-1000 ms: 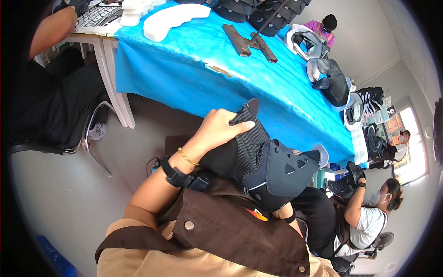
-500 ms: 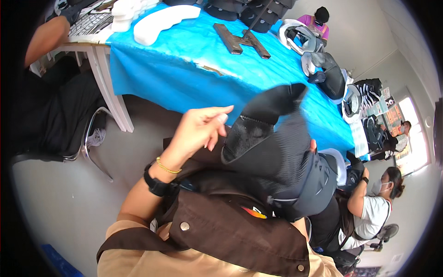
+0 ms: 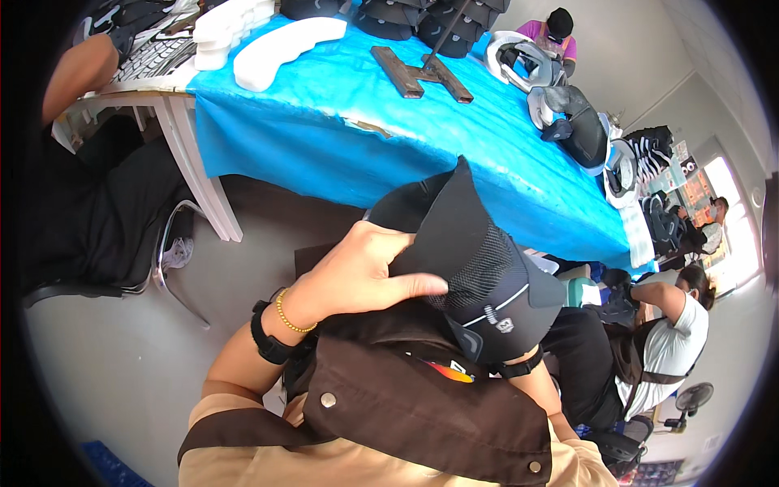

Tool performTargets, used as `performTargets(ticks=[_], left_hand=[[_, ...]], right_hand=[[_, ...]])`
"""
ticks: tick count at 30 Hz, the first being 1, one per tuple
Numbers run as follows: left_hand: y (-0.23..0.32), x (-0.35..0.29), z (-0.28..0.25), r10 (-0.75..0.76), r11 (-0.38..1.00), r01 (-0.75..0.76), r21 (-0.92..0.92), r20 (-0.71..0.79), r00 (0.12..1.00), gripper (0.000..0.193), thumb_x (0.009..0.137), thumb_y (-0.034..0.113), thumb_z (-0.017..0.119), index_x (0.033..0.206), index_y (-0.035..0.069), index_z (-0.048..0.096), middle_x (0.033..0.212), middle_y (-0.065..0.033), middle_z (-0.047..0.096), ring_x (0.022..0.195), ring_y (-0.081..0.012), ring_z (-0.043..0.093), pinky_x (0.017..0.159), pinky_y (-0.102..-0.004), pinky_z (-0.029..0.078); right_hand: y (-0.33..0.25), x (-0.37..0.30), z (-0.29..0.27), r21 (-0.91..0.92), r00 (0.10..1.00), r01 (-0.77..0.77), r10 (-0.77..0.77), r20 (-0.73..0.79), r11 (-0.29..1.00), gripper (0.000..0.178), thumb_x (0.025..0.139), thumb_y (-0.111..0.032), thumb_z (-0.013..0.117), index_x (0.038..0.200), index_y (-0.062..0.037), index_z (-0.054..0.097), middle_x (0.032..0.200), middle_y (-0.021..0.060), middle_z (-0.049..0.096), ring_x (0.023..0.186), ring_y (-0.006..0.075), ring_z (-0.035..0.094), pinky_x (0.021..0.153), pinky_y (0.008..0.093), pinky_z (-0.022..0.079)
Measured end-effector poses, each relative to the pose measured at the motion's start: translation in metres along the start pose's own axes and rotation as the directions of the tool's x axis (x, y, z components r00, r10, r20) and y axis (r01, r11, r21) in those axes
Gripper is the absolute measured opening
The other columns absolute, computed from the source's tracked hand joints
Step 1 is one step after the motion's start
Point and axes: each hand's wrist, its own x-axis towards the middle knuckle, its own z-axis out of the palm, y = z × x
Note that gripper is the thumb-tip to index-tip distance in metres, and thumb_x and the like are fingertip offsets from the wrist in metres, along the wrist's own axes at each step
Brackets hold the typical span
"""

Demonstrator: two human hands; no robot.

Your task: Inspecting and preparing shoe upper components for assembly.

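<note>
A long table (image 3: 487, 154) draped in a bright blue plastic cover (image 3: 341, 138) runs through the room, its white legs (image 3: 195, 174) standing on a smooth grey floor (image 3: 122, 357). Beside the table's near end sits a metal-framed chair (image 3: 166, 268). Beyond the table's far end rise plain pale walls (image 3: 633, 49). To the right of the table, a bright window (image 3: 726, 219) lets in daylight. Below that window, near the floor, stands a small white fan (image 3: 694, 398).
</note>
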Motion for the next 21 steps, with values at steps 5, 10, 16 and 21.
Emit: performTargets(ticks=[5,10,16,21], left_hand=[[-0.010,-0.004,0.009,-0.160,0.980,0.137,-0.146,-0.154,0.975,0.024,0.085,0.016,0.065,0.100,-0.004,0.064,0.078,-0.0173,0.066,0.060,-0.0211,0.061,0.060,-0.0295,0.048],[-0.012,-0.002,0.009,-0.246,0.969,0.245,-0.031,-0.221,0.944,0.028,0.084,0.022,0.067,0.096,-0.004,0.065,0.077,-0.0187,0.065,0.061,-0.0156,0.061,0.060,-0.0288,0.048],[-0.022,0.007,-0.009,-0.603,0.761,0.578,-0.295,0.008,0.798,0.039,0.081,0.033,0.072,0.088,-0.005,0.066,0.075,-0.0057,0.066,0.070,-0.0076,0.059,0.063,-0.0258,0.049],[-0.012,0.012,-0.010,-0.489,0.615,0.551,-0.564,0.275,0.828,0.025,0.090,0.015,0.060,0.107,-0.004,0.060,0.096,-0.0035,0.064,0.084,-0.0088,0.059,0.075,-0.0237,0.049]], right_hand=[[0.012,0.005,0.003,0.018,1.000,-0.022,0.022,0.009,1.000,0.053,0.093,-0.037,0.030,0.135,-0.0059,0.038,0.132,0.0132,0.046,0.120,0.0270,0.046,0.100,0.0401,0.038],[0.006,0.001,-0.002,0.060,0.999,0.023,-0.026,0.043,0.998,0.054,0.095,-0.039,0.028,0.136,-0.0065,0.037,0.134,0.0133,0.045,0.122,0.0275,0.045,0.101,0.0408,0.038],[-0.002,-0.008,-0.017,0.141,1.000,0.025,-0.022,-0.021,0.990,0.051,0.096,-0.035,0.026,0.137,-0.0055,0.034,0.138,0.0144,0.040,0.124,0.0307,0.042,0.103,0.0452,0.036],[-0.014,-0.011,0.007,0.039,0.993,-0.049,0.053,-0.107,0.998,0.047,0.098,-0.031,0.026,0.135,-0.0043,0.038,0.134,0.0156,0.044,0.121,0.0301,0.045,0.101,0.0447,0.038]])
